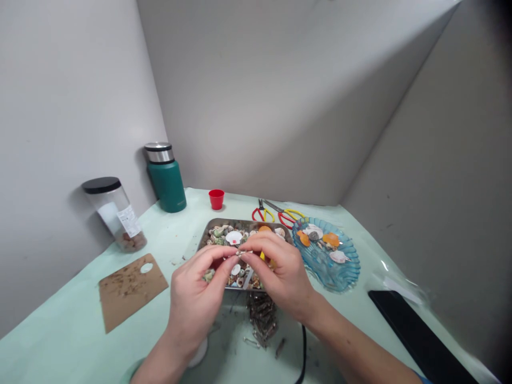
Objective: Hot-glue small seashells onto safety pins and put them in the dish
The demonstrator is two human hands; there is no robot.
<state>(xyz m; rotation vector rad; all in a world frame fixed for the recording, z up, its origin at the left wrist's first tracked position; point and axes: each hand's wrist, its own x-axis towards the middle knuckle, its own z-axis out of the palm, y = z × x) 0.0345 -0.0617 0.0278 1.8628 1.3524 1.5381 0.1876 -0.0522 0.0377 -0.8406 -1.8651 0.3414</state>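
Observation:
My left hand (200, 288) and my right hand (278, 269) meet over a metal tray (203, 237), fingertips pinched together. Between them is a tiny pale, brownish piece (239, 253), too small and too covered to name. Many mixed seashells (218, 232) fill the tray, among them a white scallop shell (233, 238) with a red spot on it. Below the tray, near my right wrist, lies a heap of small metal pins (262, 314), with a few loose ones beside it.
Right of the tray, a blue shell-shaped dish (326, 272) holds several shells. Behind stand two scissors (294, 214), a red cup (216, 199) and a green bottle (167, 184). To the left are a clear jar (120, 213) and brown cardboard (130, 293); a black slab (416, 336) lies right.

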